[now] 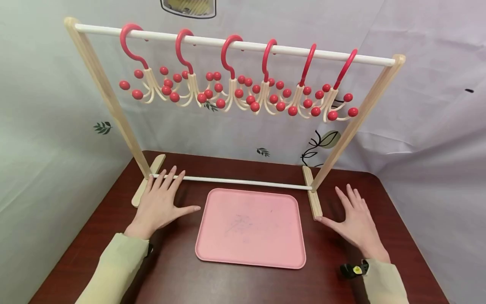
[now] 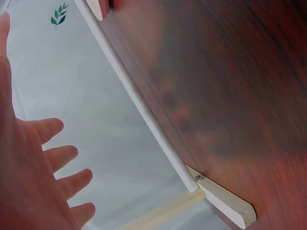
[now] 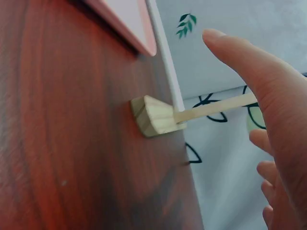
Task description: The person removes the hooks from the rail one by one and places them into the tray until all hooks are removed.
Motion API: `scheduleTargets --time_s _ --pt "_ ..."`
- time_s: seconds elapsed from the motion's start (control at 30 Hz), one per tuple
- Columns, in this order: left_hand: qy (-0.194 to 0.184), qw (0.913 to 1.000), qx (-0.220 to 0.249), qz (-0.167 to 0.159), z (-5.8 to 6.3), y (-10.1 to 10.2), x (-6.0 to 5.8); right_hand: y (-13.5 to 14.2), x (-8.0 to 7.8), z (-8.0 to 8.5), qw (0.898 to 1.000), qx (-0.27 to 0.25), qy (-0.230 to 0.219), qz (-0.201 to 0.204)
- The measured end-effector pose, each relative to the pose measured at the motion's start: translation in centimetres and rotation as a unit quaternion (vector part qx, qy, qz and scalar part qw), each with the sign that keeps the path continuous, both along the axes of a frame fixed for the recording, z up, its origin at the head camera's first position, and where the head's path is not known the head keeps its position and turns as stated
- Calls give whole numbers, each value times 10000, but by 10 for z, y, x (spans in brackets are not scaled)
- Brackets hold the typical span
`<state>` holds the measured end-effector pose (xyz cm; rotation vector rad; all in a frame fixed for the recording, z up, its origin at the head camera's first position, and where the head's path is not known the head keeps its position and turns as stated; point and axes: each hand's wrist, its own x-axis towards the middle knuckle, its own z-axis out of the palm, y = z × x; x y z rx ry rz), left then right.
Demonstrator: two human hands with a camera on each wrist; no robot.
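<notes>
My left hand (image 1: 157,207) is spread with straight fingers near the left foot (image 1: 136,194) of a wooden rack, partly covering its lower white rod (image 1: 235,181). In the left wrist view that hand (image 2: 33,177) holds nothing and appears apart from the rod. My right hand (image 1: 358,223), also spread, is beside the right foot (image 1: 315,202); whether the thumb touches it, I cannot tell. The right wrist view shows no object in the hand (image 3: 283,115). A pink tray (image 1: 254,228) lies flat between both hands.
Several red-hooked hangers (image 1: 229,59) with pale curved prongs and red ball tips hang along the rack's upper white rod (image 1: 296,50). Two wooden posts (image 1: 110,97) lean outward. The rack stands at the back of a dark reddish table (image 1: 174,274), before a pale patterned cloth (image 1: 212,135).
</notes>
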<state>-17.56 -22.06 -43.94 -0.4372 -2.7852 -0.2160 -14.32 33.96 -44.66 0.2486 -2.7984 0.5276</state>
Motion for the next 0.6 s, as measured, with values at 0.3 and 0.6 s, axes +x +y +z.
scheduleTargets --time_s 0.3,0.6 --pt "476 9976 471 -174 15 8 3 -11 -13 33 9818 -1859 339 -194" --pt "1700 9697 1572 -782 42 26 7 -21 -49 93 8664 -4935 749 -113"
